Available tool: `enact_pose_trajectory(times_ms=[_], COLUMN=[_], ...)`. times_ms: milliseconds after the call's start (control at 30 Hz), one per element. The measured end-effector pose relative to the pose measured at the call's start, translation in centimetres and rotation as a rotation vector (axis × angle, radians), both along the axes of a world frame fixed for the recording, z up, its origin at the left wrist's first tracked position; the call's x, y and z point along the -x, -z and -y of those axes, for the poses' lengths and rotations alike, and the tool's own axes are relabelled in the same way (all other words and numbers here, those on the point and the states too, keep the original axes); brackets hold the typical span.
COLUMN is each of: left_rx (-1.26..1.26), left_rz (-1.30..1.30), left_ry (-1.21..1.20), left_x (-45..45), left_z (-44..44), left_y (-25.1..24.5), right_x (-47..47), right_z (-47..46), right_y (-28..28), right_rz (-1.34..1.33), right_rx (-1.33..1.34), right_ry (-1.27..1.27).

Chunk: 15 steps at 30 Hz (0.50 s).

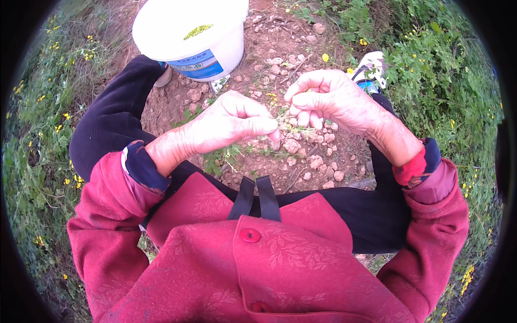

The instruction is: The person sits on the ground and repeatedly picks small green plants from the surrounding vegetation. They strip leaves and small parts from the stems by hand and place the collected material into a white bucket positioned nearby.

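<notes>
My left hand [238, 121] pinches a thin green plant sprig [297, 128] between thumb and forefinger, over the ground between my legs. Small buds or flower heads show on the sprig, which reaches right towards my other hand. My right hand [319, 99] is beside the sprig's upper part, its thumb and forefinger brought together; whether something small is between them cannot be told. Beyond my left hand stands a white plastic bucket [232, 50] with a blue printed label. A patch of small yellow-green flower heads [197, 32] shows inside it.
Reddish soil with loose stones [291, 146] lies under my hands. Leafy green plants with yellow flowers [428, 72] grow on the right, and grass with more yellow flowers [40, 133] on the left. My shoe [371, 66] rests at the plants' edge.
</notes>
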<state>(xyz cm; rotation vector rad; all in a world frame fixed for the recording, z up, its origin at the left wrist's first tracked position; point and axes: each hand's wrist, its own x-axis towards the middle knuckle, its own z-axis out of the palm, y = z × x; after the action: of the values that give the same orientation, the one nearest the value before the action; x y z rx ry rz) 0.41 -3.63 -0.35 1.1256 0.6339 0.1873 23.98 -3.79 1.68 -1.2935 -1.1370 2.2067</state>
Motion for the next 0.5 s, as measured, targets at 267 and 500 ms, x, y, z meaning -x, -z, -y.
enact_pose_trajectory(times_ms=[267, 500], left_rx=[0.035, 0.015], left_rz=[-0.002, -0.066], left_ry=[0.059, -0.014], left_x=[-0.4, -0.1], left_z=[0.1, 0.0], left_y=[0.0, 0.0], right_x=[1.2, 0.3], right_z=[0.7, -0.2], right_y=[0.4, -0.3], right_rz=[0.086, 0.001], right_rx=[-0.111, 0.001], right_ry=[-0.133, -0.002])
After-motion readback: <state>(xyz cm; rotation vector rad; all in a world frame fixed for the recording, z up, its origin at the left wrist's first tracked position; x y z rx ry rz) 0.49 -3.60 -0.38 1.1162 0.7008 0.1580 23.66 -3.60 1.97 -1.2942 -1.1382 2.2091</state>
